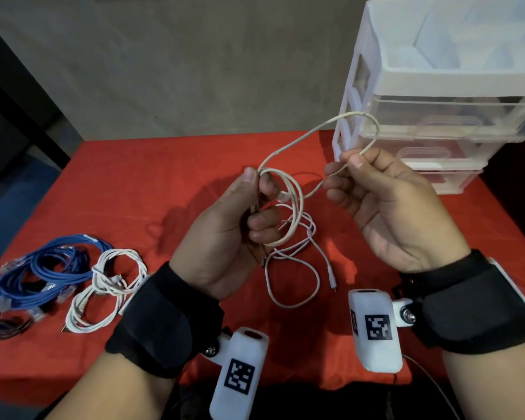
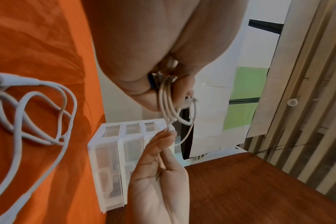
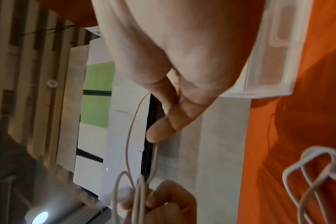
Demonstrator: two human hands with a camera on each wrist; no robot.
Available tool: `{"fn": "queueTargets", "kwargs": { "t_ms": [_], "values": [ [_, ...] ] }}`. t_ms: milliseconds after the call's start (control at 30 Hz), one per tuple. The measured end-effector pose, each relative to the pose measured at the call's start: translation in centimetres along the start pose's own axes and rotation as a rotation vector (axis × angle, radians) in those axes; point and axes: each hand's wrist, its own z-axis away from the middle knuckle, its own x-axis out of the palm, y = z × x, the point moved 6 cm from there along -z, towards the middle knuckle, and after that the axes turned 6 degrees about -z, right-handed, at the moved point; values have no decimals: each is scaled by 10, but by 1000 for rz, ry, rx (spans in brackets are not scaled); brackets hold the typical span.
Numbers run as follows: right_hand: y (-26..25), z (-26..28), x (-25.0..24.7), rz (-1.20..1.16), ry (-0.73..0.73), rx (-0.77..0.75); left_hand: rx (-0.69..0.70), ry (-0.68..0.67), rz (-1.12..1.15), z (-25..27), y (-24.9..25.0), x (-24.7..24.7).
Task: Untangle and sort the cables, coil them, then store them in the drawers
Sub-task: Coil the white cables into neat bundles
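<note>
A cream cable [image 1: 297, 204] hangs in small loops from my left hand [image 1: 256, 189], whose thumb and curled fingers grip the coil above the red table. My right hand [image 1: 346, 165] pinches the cable's free length between thumb and forefinger, and a wide arc [image 1: 373, 125] rises between the two hands. In the left wrist view the coil [image 2: 169, 106] sits under my palm, with the right hand [image 2: 159, 166] below it. The right wrist view shows the cable [image 3: 128, 136] running from my fingers [image 3: 159, 130] down to the left hand [image 3: 163, 204].
A loose white cable [image 1: 300, 268] lies tangled on the red cloth [image 1: 164, 177] beneath my hands. At the left lie coiled blue cables [image 1: 43, 274], a coiled white cable [image 1: 109, 286] and a black cable [image 1: 6, 325]. A translucent drawer unit [image 1: 437, 116] stands at the back right.
</note>
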Motion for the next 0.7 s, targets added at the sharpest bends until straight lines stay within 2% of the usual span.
{"fn": "queueTargets", "kwargs": {
  "t_ms": [100, 200, 300, 367, 500, 633, 700],
  "values": [
    [17, 4, 8, -2, -40, 149, -5, 37, -19, -1, -7, 0],
    [35, 12, 20, 106, -110, 266, 43, 109, -182, -2, -7, -3],
    [47, 20, 28, 190, -211, 321, 103, 196, -332, -4, -2, -15],
    [51, 21, 30, 292, -244, 277, 120, 242, -386, -5, 0, -22],
    [54, 21, 32, 607, -268, 63, 159, 285, -453, -7, -2, -26],
    [52, 18, 28, 671, -244, 31, 198, 283, -440, -5, 2, -23],
    [45, 15, 21, 809, -238, 7, 228, 299, -388, -5, 12, -28]
  ]
}}
